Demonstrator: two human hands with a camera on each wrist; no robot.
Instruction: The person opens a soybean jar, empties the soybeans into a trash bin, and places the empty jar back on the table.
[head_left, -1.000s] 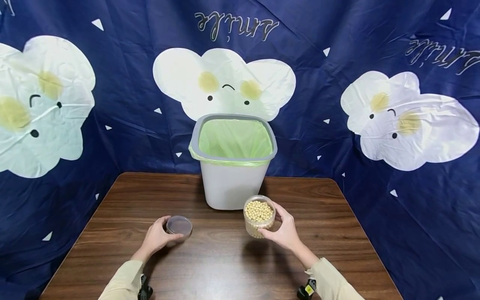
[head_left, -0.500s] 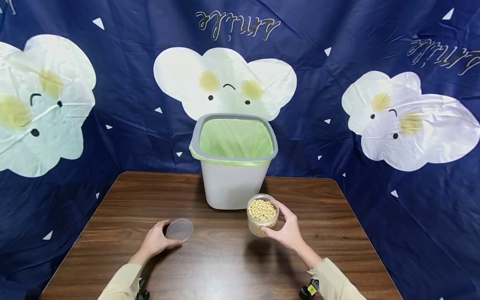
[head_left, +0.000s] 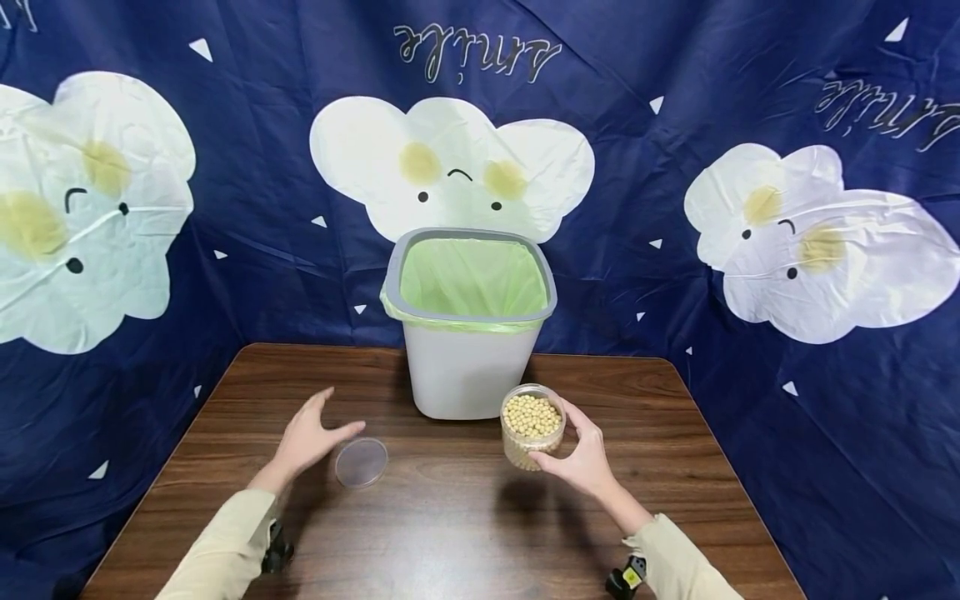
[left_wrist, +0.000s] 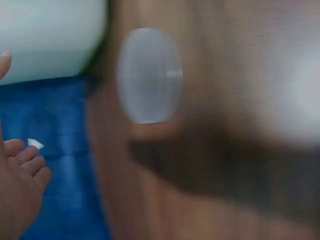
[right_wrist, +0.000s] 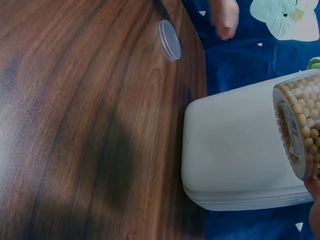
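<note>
In the head view, a clear round lid [head_left: 362,462] lies flat on the wooden table. My left hand [head_left: 307,437] hovers just left of and above it, fingers spread and touching nothing. My right hand [head_left: 581,458] grips a clear plastic jar [head_left: 520,450] from its right side, thumb in front. Pale yellow, soybean-like beans [head_left: 531,415] fill most of the jar, which has no lid on. The jar is off the table, its shadow below it. A barcode label [right_wrist: 291,131] shows on its underside in the right wrist view.
A white trash bin [head_left: 471,375] with a grey rim and a green liner [head_left: 472,275] stands at the table's back, just behind the jar. A navy curtain [head_left: 630,275] with cloud prints surrounds the wooden table [head_left: 435,542] at the back and sides.
My left hand has let go of the lid, left it on the table and lifted away. My right hand has drifted slightly right with the jar.
</note>
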